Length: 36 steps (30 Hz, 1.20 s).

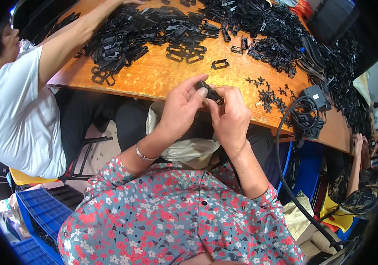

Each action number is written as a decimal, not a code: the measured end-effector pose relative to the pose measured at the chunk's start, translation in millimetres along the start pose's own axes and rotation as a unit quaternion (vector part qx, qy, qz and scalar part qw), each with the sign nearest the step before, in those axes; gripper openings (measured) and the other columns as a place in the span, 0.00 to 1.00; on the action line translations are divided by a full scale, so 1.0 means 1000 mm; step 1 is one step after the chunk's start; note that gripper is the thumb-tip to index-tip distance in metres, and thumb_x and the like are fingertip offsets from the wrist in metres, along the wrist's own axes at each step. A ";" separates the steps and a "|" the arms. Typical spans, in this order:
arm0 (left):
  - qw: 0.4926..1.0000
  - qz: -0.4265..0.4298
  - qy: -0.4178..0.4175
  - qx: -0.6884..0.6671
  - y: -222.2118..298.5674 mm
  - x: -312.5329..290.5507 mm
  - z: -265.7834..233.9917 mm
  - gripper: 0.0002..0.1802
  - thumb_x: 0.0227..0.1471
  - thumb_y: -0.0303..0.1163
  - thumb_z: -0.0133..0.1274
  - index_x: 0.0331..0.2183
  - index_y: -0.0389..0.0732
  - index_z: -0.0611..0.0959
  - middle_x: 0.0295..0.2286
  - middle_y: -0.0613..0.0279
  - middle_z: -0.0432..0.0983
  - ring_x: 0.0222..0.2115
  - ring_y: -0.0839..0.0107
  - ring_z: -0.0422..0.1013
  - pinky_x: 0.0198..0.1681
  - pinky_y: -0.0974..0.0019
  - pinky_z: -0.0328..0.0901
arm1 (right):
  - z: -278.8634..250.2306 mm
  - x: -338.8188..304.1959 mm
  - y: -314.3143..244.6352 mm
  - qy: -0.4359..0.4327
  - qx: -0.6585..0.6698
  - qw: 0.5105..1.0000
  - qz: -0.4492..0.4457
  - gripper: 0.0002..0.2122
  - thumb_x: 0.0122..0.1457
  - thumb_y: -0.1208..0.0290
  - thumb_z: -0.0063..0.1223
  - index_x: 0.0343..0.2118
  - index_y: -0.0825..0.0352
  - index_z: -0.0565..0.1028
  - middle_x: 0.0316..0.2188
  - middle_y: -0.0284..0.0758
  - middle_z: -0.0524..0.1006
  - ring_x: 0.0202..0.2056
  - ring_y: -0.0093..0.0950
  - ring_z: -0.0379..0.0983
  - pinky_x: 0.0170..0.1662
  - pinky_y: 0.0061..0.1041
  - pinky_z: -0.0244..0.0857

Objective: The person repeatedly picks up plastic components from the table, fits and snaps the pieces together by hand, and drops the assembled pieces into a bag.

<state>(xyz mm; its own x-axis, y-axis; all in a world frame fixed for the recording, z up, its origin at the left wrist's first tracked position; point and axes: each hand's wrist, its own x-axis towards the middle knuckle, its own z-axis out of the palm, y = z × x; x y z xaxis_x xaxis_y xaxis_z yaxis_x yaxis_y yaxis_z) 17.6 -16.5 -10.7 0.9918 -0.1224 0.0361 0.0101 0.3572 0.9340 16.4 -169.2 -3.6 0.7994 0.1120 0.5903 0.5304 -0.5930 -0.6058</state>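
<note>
Between both hands, just over the near edge of the wooden table [153, 76], I hold a small black plastic part [214, 95]. My left hand [181, 105] is closed on its left end, the thumb pressed along it. At the other end, the fingers of my right hand [232, 112] pinch the part; their tips partly cover it. A single black rectangular frame [220, 65] lies on the table just beyond my hands. Small black cross-shaped pieces [268, 98] are scattered to the right of my right hand.
Heaps of black plastic parts [131, 33] cover the far side. At the right are a black power adapter [316, 97] and its cable. One person [23, 110] in white reaches over the table at left; another [359, 185] sits at far right. Blue crates [49, 207] stand lower left.
</note>
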 end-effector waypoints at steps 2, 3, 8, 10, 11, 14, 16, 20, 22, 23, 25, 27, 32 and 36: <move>0.999 0.040 -0.007 -0.014 -0.002 -0.002 0.005 0.24 0.66 0.25 0.53 0.60 0.32 0.71 0.47 0.56 0.78 0.44 0.75 0.76 0.51 0.70 0.72 | 0.000 0.000 0.002 0.001 0.007 1.000 0.007 0.16 0.51 0.79 0.68 0.42 0.65 0.75 0.38 0.39 0.78 0.39 0.41 0.79 0.36 0.35 0.75; 0.999 0.040 -0.008 -0.014 -0.002 -0.003 0.006 0.24 0.66 0.25 0.53 0.60 0.32 0.71 0.47 0.56 0.78 0.44 0.75 0.76 0.51 0.70 0.72 | 0.000 0.000 0.005 0.005 0.003 1.000 -0.004 0.16 0.50 0.78 0.68 0.42 0.65 0.75 0.38 0.39 0.78 0.38 0.42 0.79 0.35 0.35 0.75; 0.997 0.030 -0.010 0.075 0.002 -0.001 0.001 0.24 0.61 0.19 0.56 0.57 0.32 0.73 0.43 0.59 0.79 0.44 0.76 0.75 0.50 0.71 0.71 | -0.001 0.000 0.006 0.001 0.004 1.000 0.000 0.16 0.50 0.78 0.69 0.41 0.66 0.75 0.39 0.40 0.78 0.36 0.43 0.80 0.34 0.35 0.74; 0.996 0.034 -0.008 0.084 0.006 -0.001 -0.002 0.22 0.60 0.19 0.56 0.56 0.32 0.74 0.42 0.61 0.79 0.43 0.77 0.75 0.49 0.71 0.71 | -0.003 0.003 -0.002 -0.031 0.042 0.995 0.089 0.17 0.51 0.78 0.69 0.43 0.67 0.75 0.40 0.43 0.79 0.38 0.44 0.80 0.37 0.37 0.74; 0.995 0.037 -0.004 0.093 0.009 -0.001 -0.004 0.21 0.60 0.19 0.56 0.55 0.33 0.75 0.41 0.62 0.79 0.43 0.77 0.75 0.48 0.71 0.71 | -0.002 0.002 -0.002 -0.032 0.046 0.995 0.083 0.17 0.51 0.78 0.69 0.43 0.67 0.75 0.40 0.43 0.79 0.38 0.44 0.80 0.37 0.37 0.74; 0.995 0.068 0.011 0.076 0.009 -0.003 -0.006 0.20 0.59 0.18 0.56 0.53 0.34 0.76 0.41 0.63 0.79 0.42 0.78 0.75 0.48 0.72 0.71 | 0.006 0.002 0.004 -0.065 0.028 0.997 0.007 0.19 0.53 0.77 0.67 0.48 0.68 0.75 0.42 0.47 0.80 0.43 0.46 0.80 0.43 0.39 0.74; 0.996 0.072 -0.002 0.056 0.000 -0.002 -0.005 0.20 0.57 0.20 0.58 0.51 0.37 0.78 0.42 0.65 0.79 0.42 0.78 0.74 0.46 0.71 0.70 | 0.002 0.000 0.005 -0.102 0.056 0.992 0.045 0.21 0.54 0.80 0.64 0.52 0.68 0.75 0.44 0.48 0.80 0.46 0.48 0.79 0.48 0.39 0.74; 0.910 0.232 0.029 0.341 0.009 -0.003 -0.010 0.11 0.61 0.33 0.58 0.44 0.42 0.84 0.43 0.59 0.78 0.49 0.68 0.71 0.55 0.62 0.64 | -0.006 -0.008 0.000 -0.121 0.238 0.947 0.179 0.13 0.64 0.79 0.58 0.51 0.71 0.75 0.34 0.35 0.80 0.27 0.19 0.76 0.29 0.20 0.73; 0.911 0.261 0.046 0.315 0.014 0.001 -0.014 0.12 0.64 0.37 0.56 0.45 0.41 0.84 0.44 0.59 0.79 0.50 0.67 0.71 0.56 0.61 0.63 | -0.010 -0.012 -0.009 -0.146 0.290 0.926 0.192 0.12 0.65 0.78 0.58 0.50 0.73 0.75 0.33 0.34 0.80 0.27 0.19 0.76 0.30 0.20 0.73; 0.959 0.180 -0.014 0.219 0.021 0.003 -0.017 0.17 0.67 0.42 0.51 0.45 0.39 0.84 0.44 0.59 0.79 0.50 0.67 0.71 0.56 0.61 0.63 | -0.014 -0.013 -0.014 -0.182 0.313 0.907 0.214 0.11 0.65 0.78 0.58 0.49 0.74 0.76 0.33 0.33 0.79 0.27 0.19 0.76 0.30 0.19 0.73; 0.985 0.100 -0.073 0.119 0.032 0.006 -0.015 0.23 0.71 0.48 0.45 0.46 0.38 0.83 0.45 0.59 0.79 0.50 0.66 0.72 0.57 0.60 0.63 | -0.013 -0.014 -0.020 -0.219 0.336 0.886 0.232 0.10 0.66 0.78 0.57 0.48 0.75 0.76 0.33 0.32 0.79 0.27 0.19 0.76 0.31 0.19 0.73; 0.991 -0.050 -0.118 -0.026 0.038 0.010 -0.008 0.33 0.73 0.55 0.34 0.47 0.35 0.82 0.45 0.57 0.79 0.49 0.67 0.73 0.56 0.62 0.65 | -0.010 -0.015 -0.024 -0.201 0.354 0.882 0.238 0.09 0.66 0.79 0.56 0.46 0.76 0.77 0.33 0.33 0.79 0.27 0.19 0.76 0.32 0.19 0.74; 0.988 -0.038 -0.147 0.005 0.015 -0.003 0.007 0.33 0.72 0.55 0.38 0.46 0.32 0.81 0.39 0.56 0.79 0.38 0.73 0.75 0.44 0.69 0.71 | -0.011 -0.018 -0.022 -0.178 0.356 0.899 0.180 0.06 0.65 0.82 0.56 0.42 0.77 0.78 0.33 0.33 0.79 0.29 0.22 0.79 0.33 0.20 0.75; 0.992 0.042 -0.118 -0.010 0.002 -0.012 0.014 0.31 0.73 0.52 0.38 0.46 0.32 0.81 0.37 0.59 0.80 0.35 0.75 0.75 0.40 0.72 0.71 | -0.016 -0.019 -0.018 -0.202 0.300 0.925 0.116 0.06 0.63 0.83 0.57 0.40 0.78 0.78 0.32 0.37 0.80 0.28 0.24 0.80 0.31 0.21 0.76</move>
<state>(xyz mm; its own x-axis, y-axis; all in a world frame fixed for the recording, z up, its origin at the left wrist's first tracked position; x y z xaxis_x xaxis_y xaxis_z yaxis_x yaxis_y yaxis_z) 3.9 -27.6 -4.4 0.9320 -0.3035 0.1984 -0.0672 0.3933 0.9169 -12.8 -173.2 5.0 0.8876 0.3977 0.2323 0.2950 -0.1035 -0.9499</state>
